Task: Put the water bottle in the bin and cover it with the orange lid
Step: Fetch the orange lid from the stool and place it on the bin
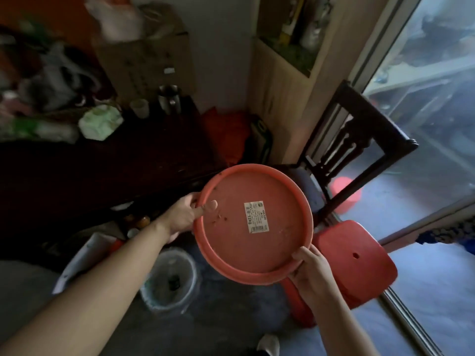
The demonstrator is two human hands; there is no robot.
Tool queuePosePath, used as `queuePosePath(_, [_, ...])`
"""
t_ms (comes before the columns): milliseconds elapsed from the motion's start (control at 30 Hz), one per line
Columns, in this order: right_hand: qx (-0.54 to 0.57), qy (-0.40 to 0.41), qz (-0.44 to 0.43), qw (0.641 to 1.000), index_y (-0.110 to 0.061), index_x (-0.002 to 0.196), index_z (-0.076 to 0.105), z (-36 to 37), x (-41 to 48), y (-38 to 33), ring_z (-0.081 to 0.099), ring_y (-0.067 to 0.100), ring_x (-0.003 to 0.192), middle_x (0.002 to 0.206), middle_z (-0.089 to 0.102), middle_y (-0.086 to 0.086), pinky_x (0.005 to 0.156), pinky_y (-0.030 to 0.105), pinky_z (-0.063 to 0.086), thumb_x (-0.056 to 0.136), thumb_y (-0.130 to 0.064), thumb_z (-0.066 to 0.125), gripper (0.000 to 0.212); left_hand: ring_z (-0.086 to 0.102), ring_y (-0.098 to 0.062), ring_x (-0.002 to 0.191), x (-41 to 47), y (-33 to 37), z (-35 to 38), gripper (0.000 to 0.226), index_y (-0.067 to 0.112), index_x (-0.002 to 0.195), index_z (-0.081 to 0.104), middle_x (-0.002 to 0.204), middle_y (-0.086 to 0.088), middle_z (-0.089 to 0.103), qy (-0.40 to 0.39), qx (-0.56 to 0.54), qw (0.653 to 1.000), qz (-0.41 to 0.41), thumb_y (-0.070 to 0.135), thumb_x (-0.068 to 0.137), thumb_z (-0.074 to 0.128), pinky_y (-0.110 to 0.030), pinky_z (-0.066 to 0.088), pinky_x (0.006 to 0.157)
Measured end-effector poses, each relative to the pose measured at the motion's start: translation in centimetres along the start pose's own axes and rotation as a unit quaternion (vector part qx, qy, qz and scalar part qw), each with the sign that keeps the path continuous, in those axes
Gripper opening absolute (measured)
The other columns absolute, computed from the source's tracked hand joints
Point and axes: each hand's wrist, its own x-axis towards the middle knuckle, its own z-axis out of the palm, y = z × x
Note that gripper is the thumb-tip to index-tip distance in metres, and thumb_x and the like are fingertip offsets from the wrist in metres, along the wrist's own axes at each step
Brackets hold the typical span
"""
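Both hands, left hand (183, 217) and right hand (312, 271), are closed on the orange lid (253, 223); it should be levelled and lowered squarely over the bin (171, 278) beneath them.

Two hands, the left (183, 217) and the right (312, 272), on one orange lid (253, 223) with one label (255, 217). One lined bin (171, 278) on the floor, one red stool (359, 263), one dark chair (354, 140), one cardboard box (151, 62), one metal mug (169, 98).

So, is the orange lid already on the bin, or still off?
Off. Both the left hand and the right hand hold the orange lid by its rim in the air, above the lined bin on the floor.
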Motion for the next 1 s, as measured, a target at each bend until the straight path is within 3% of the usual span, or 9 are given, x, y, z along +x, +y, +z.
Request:
queuePosePath(100, [-0.009, -0.026, 0.006, 1.000, -0.012, 0.074, 0.049, 3.7, -0.8, 2.3, 0.044, 0.013, 0.036, 0.045, 0.042, 0.000, 0.041, 0.023, 0.045, 0.080, 0.016, 0.038, 0.030, 0.072, -0.020, 0.090, -2.7, -1.3, -4.3, 0.117, 0.018, 0.125, 0.052, 0.110, -0.009, 0.070, 0.036, -0.016, 0.999, -0.002, 0.073, 0.026, 0.081, -0.031, 0.058, 0.067])
queuePosePath(200, [-0.025, -0.052, 0.015, 0.998, -0.013, 0.071, 0.049, 6.8, -1.8, 4.2, 0.044, 0.012, 0.036, 0.044, 0.042, -0.001, 0.043, 0.023, 0.044, 0.079, 0.015, 0.038, 0.031, 0.066, -0.022, 0.104, -5.1, -2.7, -8.0, 0.115, 0.019, 0.125, 0.054, 0.118, -0.007, 0.067, 0.076, -0.032, 0.997, 0.010, 0.074, 0.027, 0.080, -0.036, 0.053, 0.087])
queuePosePath(300, [-0.044, -0.075, 0.020, 0.996, -0.013, 0.072, 0.051, 9.2, -2.7, 5.8, 0.044, 0.014, 0.040, 0.047, 0.042, 0.000, 0.047, 0.024, 0.043, 0.079, 0.015, 0.039, 0.031, 0.064, -0.028, 0.109, -7.4, -4.2, -11.0, 0.104, 0.021, 0.124, 0.056, 0.117, -0.009, 0.069, 0.092, -0.064, 0.994, 0.003, 0.069, 0.035, 0.084, -0.050, 0.047, 0.101])
queuePosePath(533, [-0.099, -0.121, 0.017, 0.988, -0.006, 0.088, 0.061, 12.8, -5.0, 8.4, 0.051, 0.018, 0.051, 0.056, 0.052, 0.004, 0.050, 0.030, 0.048, 0.081, 0.015, 0.040, 0.031, 0.065, -0.030, 0.107, -11.6, -7.2, -15.0, 0.103, 0.016, 0.128, 0.052, 0.116, -0.012, 0.069, 0.129, -0.106, 0.986, -0.004, 0.065, 0.043, 0.084, -0.053, 0.047, 0.100])
queuePosePath(633, [-0.117, -0.137, 0.013, 0.984, -0.006, 0.088, 0.062, 13.9, -5.9, 9.1, 0.053, 0.020, 0.055, 0.057, 0.056, 0.004, 0.051, 0.032, 0.050, 0.083, 0.015, 0.040, 0.031, 0.065, -0.027, 0.107, -12.9, -7.8, -15.7, 0.107, 0.018, 0.124, 0.055, 0.113, -0.008, 0.070, 0.137, -0.109, 0.984, 0.014, 0.069, 0.034, 0.083, -0.045, 0.049, 0.096])
queuePosePath(800, [-0.129, -0.159, 0.021, 0.979, -0.008, 0.086, 0.061, 15.1, -6.6, 9.9, 0.057, 0.017, 0.052, 0.061, 0.059, 0.004, 0.046, 0.027, 0.052, 0.085, 0.015, 0.040, 0.031, 0.065, -0.029, 0.108, -14.1, -9.3, -16.9, 0.093, 0.018, 0.115, 0.063, 0.109, -0.008, 0.073, 0.152, -0.133, 0.979, 0.023, 0.066, 0.038, 0.084, -0.052, 0.043, 0.104])
queuePosePath(1000, [-0.155, -0.177, 0.037, 0.971, -0.006, 0.094, 0.061, 16.0, -5.1, 11.0, 0.055, 0.018, 0.059, 0.073, 0.056, 0.009, 0.047, 0.028, 0.052, 0.085, 0.014, 0.039, 0.031, 0.070, -0.030, 0.099, -14.8, -10.9, -17.3, 0.089, 0.016, 0.110, 0.066, 0.103, -0.012, 0.075, 0.177, -0.167, 0.970, 0.016, 0.061, 0.037, 0.087, -0.053, 0.049, 0.097])
